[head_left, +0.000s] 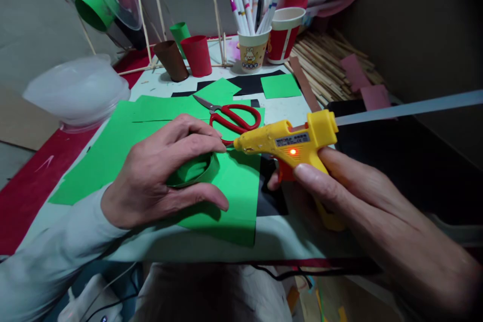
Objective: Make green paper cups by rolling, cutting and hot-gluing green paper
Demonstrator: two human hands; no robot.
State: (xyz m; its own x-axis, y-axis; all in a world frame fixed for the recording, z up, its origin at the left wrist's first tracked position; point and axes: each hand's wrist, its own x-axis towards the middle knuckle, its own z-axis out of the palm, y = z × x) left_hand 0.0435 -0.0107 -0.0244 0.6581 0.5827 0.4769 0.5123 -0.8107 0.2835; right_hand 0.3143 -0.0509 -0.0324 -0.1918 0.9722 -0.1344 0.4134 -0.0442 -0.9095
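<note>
My left hand (166, 171) curls around a rolled green paper tube (194, 171), its fingers over the top and the thumb along the near side. In my right hand (332, 176) is a yellow hot glue gun (302, 143) with a lit red light and a long pale glue stick (411, 107) out of its back. The gun's nozzle points left, close to my left fingertips and the tube's upper rim. Red-handled scissors (236, 116) lie just behind the nozzle on green paper sheets (234, 201).
Brown (171, 60) and red paper cups (196, 55) stand behind, near a wooden stick frame (217, 10). A marker-filled cup (252, 50) and a red-white cup (285, 35) are at the back. Wooden sticks (320, 65) are piled right; clear plastic bowls (79, 88) sit left.
</note>
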